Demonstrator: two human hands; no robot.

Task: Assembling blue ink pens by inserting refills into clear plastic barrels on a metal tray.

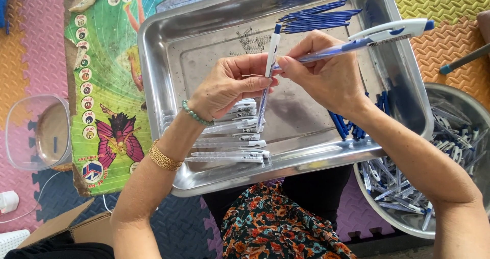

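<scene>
Left hand (229, 85) gripped a white pen barrel (272, 52); right hand (326, 75) gripped an assembled pen (377, 37). Several finished pens (235, 136) lay at the tray's (204, 180) six o'clock; many refills (316, 16) at twelve o'clock remained unused.

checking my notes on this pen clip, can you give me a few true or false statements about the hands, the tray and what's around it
1. The left hand holds a pen barrel upright over the steel tray. True.
2. The right hand is empty. False: it grips an assembled white and blue pen.
3. A bunch of blue refills lies at the far side of the tray. True.
4. The clear pen barrels in the tray are piled on its right side. False: they lie in a row at its near left, below the left hand.
5. A round metal bowl full of pens sits to the right of the tray. True.
6. The left wrist is bare. False: it wears a green bead bracelet and a gold bangle.
</scene>
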